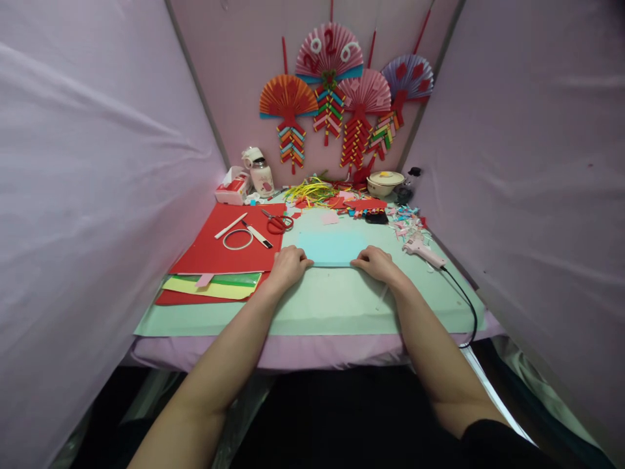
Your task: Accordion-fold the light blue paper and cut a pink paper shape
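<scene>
Our black top [351, 417] is filling the near side, cut off below. Our left hand [291, 264] and right hand [378, 263] are each pinching a near corner of the blue paper [332, 246], which is lying on the green table cover [332, 303]. One narrow near-edge fold is apparently forming; the rest is lying flat, seemingly unfolded. Our hands are hiding both corners, the fold's layers blurring together

Remotely, I see a craft nook, home or workshop I can't tell: lilac fabric walls [97, 195] flank it, paper fans [288, 96] hang beyond the far edge of the tabletop [336, 299], paper scraps [409, 225] heap near its far right corner, and a glue gun [424, 253] lies by its right edge.
</scene>
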`<state>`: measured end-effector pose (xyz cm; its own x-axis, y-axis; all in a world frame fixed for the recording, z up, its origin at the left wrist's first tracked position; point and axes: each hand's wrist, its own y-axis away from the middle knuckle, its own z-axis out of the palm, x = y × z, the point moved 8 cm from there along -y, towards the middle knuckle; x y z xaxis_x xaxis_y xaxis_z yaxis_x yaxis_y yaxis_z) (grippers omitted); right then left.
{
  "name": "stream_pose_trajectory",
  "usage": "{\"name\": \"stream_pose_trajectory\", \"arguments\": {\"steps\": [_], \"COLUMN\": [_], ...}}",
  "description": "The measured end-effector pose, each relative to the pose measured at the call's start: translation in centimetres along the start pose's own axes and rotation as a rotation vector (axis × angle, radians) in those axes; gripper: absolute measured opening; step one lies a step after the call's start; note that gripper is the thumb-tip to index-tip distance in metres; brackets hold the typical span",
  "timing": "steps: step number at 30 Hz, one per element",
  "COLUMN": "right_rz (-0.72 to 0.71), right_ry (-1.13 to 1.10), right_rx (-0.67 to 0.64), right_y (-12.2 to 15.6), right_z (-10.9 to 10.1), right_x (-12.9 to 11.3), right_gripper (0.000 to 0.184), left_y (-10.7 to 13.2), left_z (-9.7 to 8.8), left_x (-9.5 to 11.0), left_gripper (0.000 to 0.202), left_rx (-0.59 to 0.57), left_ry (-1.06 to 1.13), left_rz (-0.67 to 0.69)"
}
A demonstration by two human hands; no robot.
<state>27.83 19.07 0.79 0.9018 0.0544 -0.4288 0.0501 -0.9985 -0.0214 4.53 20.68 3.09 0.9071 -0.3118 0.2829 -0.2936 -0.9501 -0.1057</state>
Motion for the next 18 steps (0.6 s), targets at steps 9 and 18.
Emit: {"name": "stream_pose_trajectory", "arguments": {"steps": [9,18], "right_rz": [0.151,0.217], "right_ry": [-0.036,0.02], "right_rx": [-0.034,-0.098], "right_y": [0.1,-0.4], "right_z": [-0.5,-0.8], "right_x": [1.4,2.2], "right_gripper": [0.029,0.033], "left_y": [-0.7,-1.9], "left_z": [0.2,0.0], "left_x": [-2.1,-2.4], "left_gripper": [0.031,0.038], "left_rx": [-0.125,-0.29], "left_ry": [-0.032,-0.138], "left_rz": [-0.223,-0.241]}}
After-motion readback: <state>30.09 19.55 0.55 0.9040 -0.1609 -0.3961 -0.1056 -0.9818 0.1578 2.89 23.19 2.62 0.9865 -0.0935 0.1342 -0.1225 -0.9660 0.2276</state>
